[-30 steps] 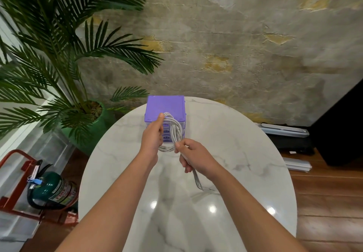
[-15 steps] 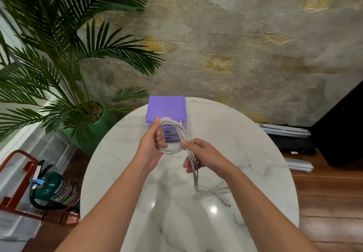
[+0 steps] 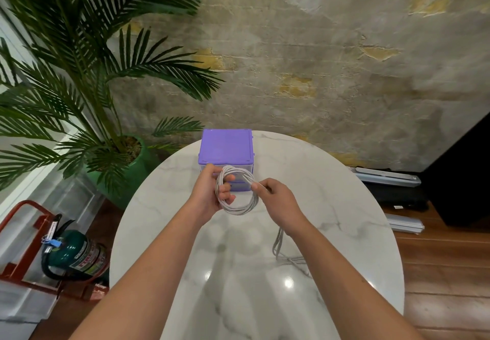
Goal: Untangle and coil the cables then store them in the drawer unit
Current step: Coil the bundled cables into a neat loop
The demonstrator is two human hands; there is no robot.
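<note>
Coiling is under way at frame centre: the left hand (image 3: 209,196) grips the grey cable (image 3: 237,190) loops, fingers curled through them, while the right hand (image 3: 278,202) pinches the strand. Slack trails onto the surface (image 3: 331,194); next, wind it in before opening the purple drawer unit (image 3: 225,146).

White marble table (image 3: 331,207): purple drawer unit (image 3: 225,146), loose cable end (image 3: 286,257).
</note>
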